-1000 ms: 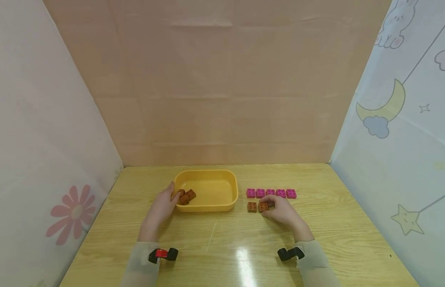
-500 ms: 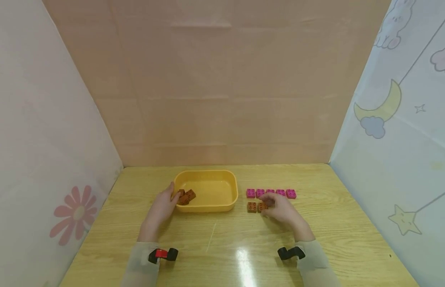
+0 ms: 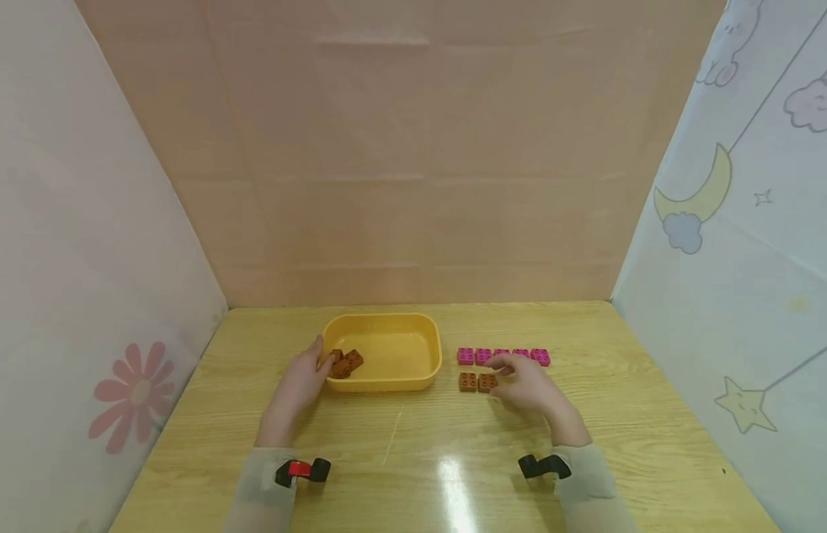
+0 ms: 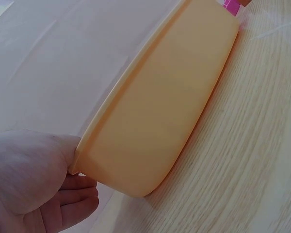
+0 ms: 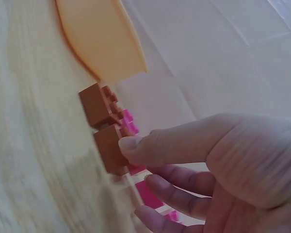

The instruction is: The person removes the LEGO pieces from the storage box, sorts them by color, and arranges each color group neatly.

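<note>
My left hand (image 3: 303, 379) grips the left end of a yellow plastic tray (image 3: 386, 385), thumb over the rim and fingers outside, as the left wrist view shows. Inside, by that hand, lie several brown toy bricks (image 3: 352, 360). On the table to the tray's right, two studded brown bricks stand side by side: a left brown brick (image 3: 468, 382) and a right brown brick (image 3: 487, 383). Beside the right one is my right hand (image 3: 529, 385), its fingers spread and loosely bent. In the right wrist view its thumb (image 5: 136, 147) overlaps that brick; contact is unclear.
Behind the brown bricks runs a row of several pink bricks (image 3: 465, 356), partly covered by my right hand. The wooden table (image 3: 400, 459) meets a brown back wall (image 3: 413, 185). Patterned sheets stand at left and right.
The right brown brick has moved slightly left, closer to its neighbour. My right hand has loosened from it and drawn a little to the right. The left hand stays on the tray.
</note>
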A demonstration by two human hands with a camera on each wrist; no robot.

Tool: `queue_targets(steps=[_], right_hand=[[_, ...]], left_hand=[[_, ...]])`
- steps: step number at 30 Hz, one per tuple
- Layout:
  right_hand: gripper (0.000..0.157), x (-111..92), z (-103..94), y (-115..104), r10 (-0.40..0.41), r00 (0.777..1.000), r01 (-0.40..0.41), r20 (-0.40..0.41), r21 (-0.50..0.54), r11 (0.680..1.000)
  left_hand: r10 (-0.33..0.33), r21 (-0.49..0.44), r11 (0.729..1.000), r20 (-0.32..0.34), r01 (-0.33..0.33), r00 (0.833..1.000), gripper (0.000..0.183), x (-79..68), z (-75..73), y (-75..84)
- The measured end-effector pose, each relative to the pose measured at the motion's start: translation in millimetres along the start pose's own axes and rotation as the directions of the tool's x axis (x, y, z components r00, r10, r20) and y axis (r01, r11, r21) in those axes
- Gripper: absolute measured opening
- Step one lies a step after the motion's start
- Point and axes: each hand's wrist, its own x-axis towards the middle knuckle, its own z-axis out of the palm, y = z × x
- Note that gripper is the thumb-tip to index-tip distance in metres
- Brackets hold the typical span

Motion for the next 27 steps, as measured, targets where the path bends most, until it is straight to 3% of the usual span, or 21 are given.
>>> queue_targets(steps=[8,15,23,27], right_hand=[[0.043,3,3.2,2,-0.048,0.998,0.049,0.028,-0.011,0.999],[0.044,4,1.3,-3,-0.066,0.998,0.066,-0.003,-0.020,0.998],[0.038,12,4.3,-35,-0.206,0.978,0.207,-0.046,0.016,0.978],[0.037,23,15.3,-55,-0.244,0.969,0.247,-0.033,0.103,0.964]], left_hand=[[0.000,-0.022,1.000,-0.007,0.000,1.000,0.068,-0.6,-1.5,-0.1],[0.011,-0.001,1.000,-0.011,-0.011,1.000,0.066,0.4,-2.1,-3.1],[0.009,-0.012,1.000,-0.011,-0.009,1.000,0.068,1.5,-2.4,-4.6],[0.023,-0.008,1.000,-0.013,-0.023,1.000,0.067,2.1,-1.9,-6.2]])
